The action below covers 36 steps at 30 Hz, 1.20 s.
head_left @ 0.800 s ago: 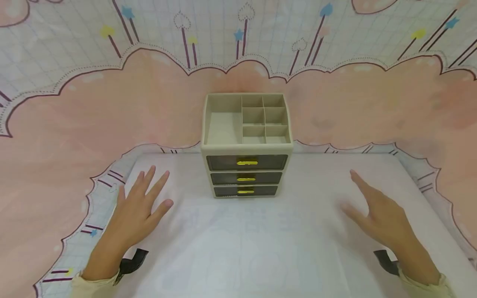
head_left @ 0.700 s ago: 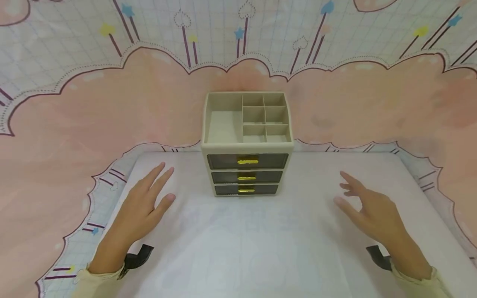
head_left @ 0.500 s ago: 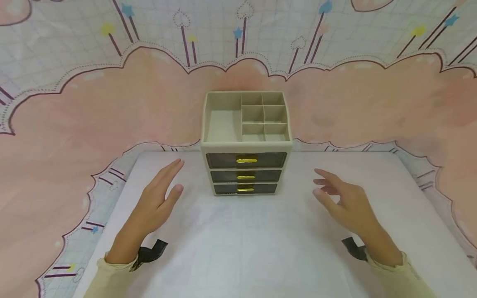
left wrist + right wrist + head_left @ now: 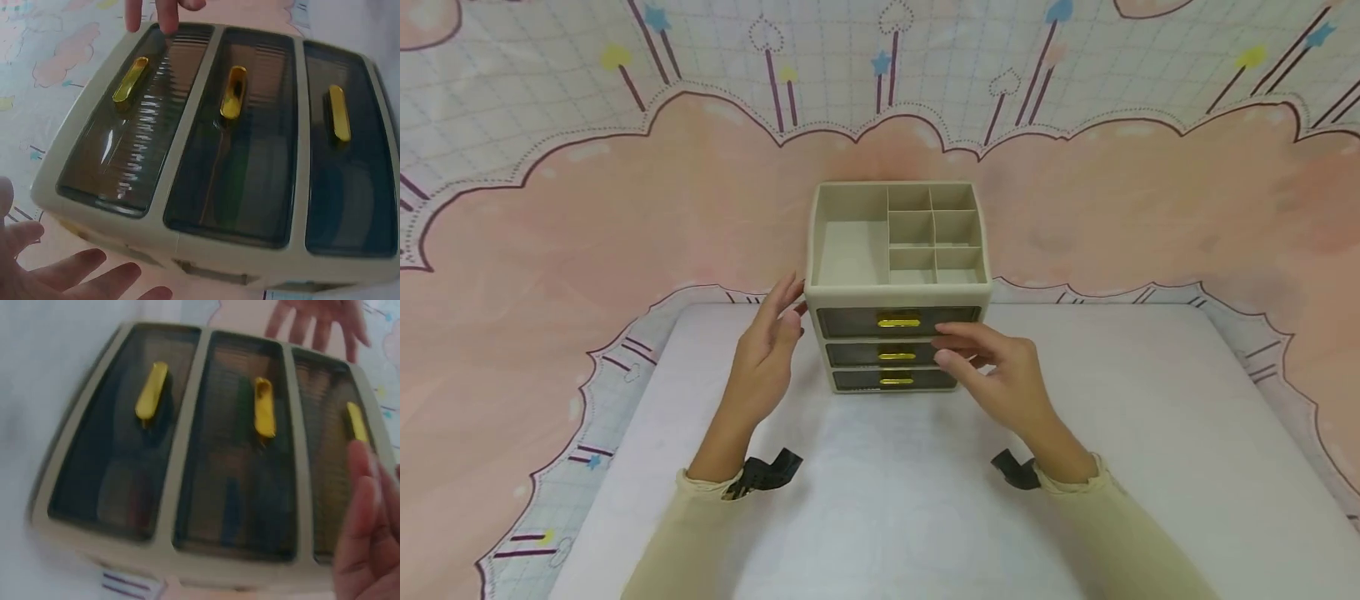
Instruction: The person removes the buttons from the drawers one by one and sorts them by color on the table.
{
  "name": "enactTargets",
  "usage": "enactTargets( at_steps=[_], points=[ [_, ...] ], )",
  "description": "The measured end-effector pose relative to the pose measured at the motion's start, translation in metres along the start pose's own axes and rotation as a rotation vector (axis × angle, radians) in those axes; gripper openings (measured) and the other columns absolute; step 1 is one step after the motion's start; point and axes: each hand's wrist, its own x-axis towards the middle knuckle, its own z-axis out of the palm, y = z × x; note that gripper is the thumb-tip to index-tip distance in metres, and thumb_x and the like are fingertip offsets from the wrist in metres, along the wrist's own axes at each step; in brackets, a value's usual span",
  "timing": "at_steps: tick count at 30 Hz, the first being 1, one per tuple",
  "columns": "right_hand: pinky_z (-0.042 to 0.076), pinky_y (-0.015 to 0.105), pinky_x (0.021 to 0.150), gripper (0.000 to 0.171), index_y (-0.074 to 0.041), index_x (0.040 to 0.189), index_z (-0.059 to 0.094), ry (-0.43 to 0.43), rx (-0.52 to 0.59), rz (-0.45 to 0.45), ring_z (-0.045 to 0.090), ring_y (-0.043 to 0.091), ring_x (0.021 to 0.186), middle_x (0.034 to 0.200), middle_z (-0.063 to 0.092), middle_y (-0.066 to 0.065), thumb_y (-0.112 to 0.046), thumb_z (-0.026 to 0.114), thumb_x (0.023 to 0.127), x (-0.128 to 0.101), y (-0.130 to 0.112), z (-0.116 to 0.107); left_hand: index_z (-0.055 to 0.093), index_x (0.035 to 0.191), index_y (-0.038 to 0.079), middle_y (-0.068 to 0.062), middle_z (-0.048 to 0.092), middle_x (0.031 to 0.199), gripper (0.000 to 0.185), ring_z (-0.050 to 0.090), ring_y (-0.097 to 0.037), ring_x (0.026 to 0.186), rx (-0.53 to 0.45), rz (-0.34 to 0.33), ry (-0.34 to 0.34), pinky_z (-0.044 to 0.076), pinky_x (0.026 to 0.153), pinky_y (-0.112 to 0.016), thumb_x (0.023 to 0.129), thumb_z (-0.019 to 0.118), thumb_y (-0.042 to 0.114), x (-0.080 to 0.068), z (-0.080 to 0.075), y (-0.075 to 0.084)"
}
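A beige organizer [image 4: 897, 283] stands upright at the middle of the bench's [image 4: 1150, 433] back edge, its three drawers all shut, fronts and gold handles facing the person, taller than wide. The left hand [image 4: 765, 362], fingers straight, meets its upper left corner; the right hand [image 4: 996, 375], fingers relaxed, hovers before the middle drawer [image 4: 895, 356], gripping nothing. No drawer is pulled yet

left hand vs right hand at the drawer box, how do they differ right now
The left hand is at the left side of the drawer box, fingers straight up by its top corner; the right hand is in front, fingers pointing left across the drawer fronts. The left hand stands edge-on, the right hand lies flatter, its fingers slightly bent near the top drawer's gold handle. Both hold nothing and wear cream sleeves.
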Motion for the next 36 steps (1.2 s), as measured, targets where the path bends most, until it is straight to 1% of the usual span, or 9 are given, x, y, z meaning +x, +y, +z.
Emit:
enactTargets(
  at_steps=[2, 4, 7, 10, 15, 20, 24, 29, 36],
  points=[
    [0.056, 0.021, 0.063, 0.031, -0.003, 0.115, 0.074, 0.025, 0.068, 0.001, 0.074, 0.009, 0.073, 0.096, 0.079, 0.011, 0.003, 0.079, 0.085, 0.005, 0.003, 0.008, 0.029, 0.162, 0.029, -0.001, 0.040, 0.162, 0.051, 0.047, -0.023, 0.144, -0.039, -0.024, -0.006, 0.041, 0.115, -0.048, 0.112, 0.041, 0.027, 0.005, 0.006, 0.001],
    [0.056, 0.021, 0.061, 0.030, -0.002, 0.113, 0.075, 0.048, 0.116, -0.002, 0.074, 0.009, 0.072, 0.094, 0.079, 0.011, 0.005, 0.080, 0.084, 0.009, 0.005, 0.015, 0.029, 0.162, 0.030, 0.000, 0.037, 0.163, 0.051, 0.042, -0.021, 0.146, -0.055, -0.025, -0.003, 0.038, 0.117, -0.048, 0.112, 0.040, 0.029, 0.008, 0.012, 0.002],
    [0.058, 0.023, 0.062, 0.028, -0.001, 0.112, 0.075, 0.062, 0.170, 0.010, 0.074, 0.011, 0.070, 0.092, 0.078, 0.012, 0.004, 0.080, 0.085, 0.014, 0.007, 0.025, 0.030, 0.161, 0.032, 0.005, 0.033, 0.165, 0.051, 0.040, -0.020, 0.147, -0.042, 0.002, 0.017, 0.035, 0.119, -0.048, 0.112, 0.040, 0.027, 0.012, 0.018, 0.003],
    [0.059, 0.025, 0.063, 0.027, -0.002, 0.112, 0.076, 0.070, 0.192, 0.030, 0.075, 0.012, 0.070, 0.091, 0.078, 0.013, 0.002, 0.080, 0.086, 0.018, 0.007, 0.031, 0.034, 0.160, 0.032, 0.008, 0.034, 0.164, 0.048, 0.043, -0.021, 0.144, -0.007, 0.017, 0.050, 0.036, 0.117, -0.050, 0.112, 0.041, 0.027, 0.016, 0.021, 0.005],
    [0.060, 0.026, 0.063, 0.026, -0.003, 0.111, 0.077, 0.089, 0.193, 0.059, 0.075, 0.015, 0.068, 0.089, 0.078, 0.012, -0.002, 0.082, 0.085, 0.024, 0.008, 0.039, 0.037, 0.158, 0.033, 0.007, 0.036, 0.163, 0.046, 0.044, -0.021, 0.142, 0.028, 0.013, 0.049, 0.034, 0.118, -0.051, 0.112, 0.041, 0.029, 0.020, 0.022, 0.005],
    [0.058, 0.027, 0.058, 0.025, -0.007, 0.110, 0.078, 0.094, 0.195, 0.117, 0.074, 0.013, 0.067, 0.087, 0.079, 0.011, -0.009, 0.083, 0.086, 0.025, 0.008, 0.047, 0.038, 0.157, 0.032, 0.004, 0.035, 0.164, 0.045, 0.039, -0.022, 0.148, 0.048, 0.001, 0.023, 0.032, 0.120, -0.052, 0.112, 0.040, 0.029, 0.021, 0.020, 0.003],
    [0.056, 0.026, 0.051, 0.021, -0.007, 0.103, 0.079, 0.171, 0.200, 0.147, 0.074, 0.012, 0.064, 0.082, 0.078, 0.011, -0.010, 0.086, 0.084, 0.024, 0.007, 0.054, 0.040, 0.157, 0.031, 0.002, 0.034, 0.165, 0.045, 0.036, -0.023, 0.150, 0.054, -0.001, 0.025, 0.032, 0.121, -0.052, 0.112, 0.042, 0.030, 0.020, 0.022, 0.001],
    [0.056, 0.027, 0.050, 0.018, -0.006, 0.093, 0.080, 0.274, 0.174, 0.167, 0.073, 0.013, 0.060, 0.081, 0.078, 0.011, -0.015, 0.088, 0.081, 0.026, 0.002, 0.061, 0.041, 0.156, 0.034, 0.003, 0.037, 0.164, 0.045, 0.038, -0.022, 0.149, 0.069, -0.006, 0.049, 0.034, 0.120, -0.050, 0.111, 0.043, 0.035, 0.020, 0.024, -0.001],
    [0.058, 0.030, 0.052, 0.017, -0.006, 0.090, 0.080, 0.303, 0.184, 0.231, 0.073, 0.015, 0.060, 0.081, 0.078, 0.011, -0.019, 0.087, 0.082, 0.030, -0.003, 0.067, 0.040, 0.157, 0.036, 0.003, 0.035, 0.165, 0.047, 0.038, -0.022, 0.150, 0.060, -0.018, 0.048, 0.034, 0.120, -0.050, 0.110, 0.043, 0.037, 0.020, 0.020, -0.004]
  ],
)
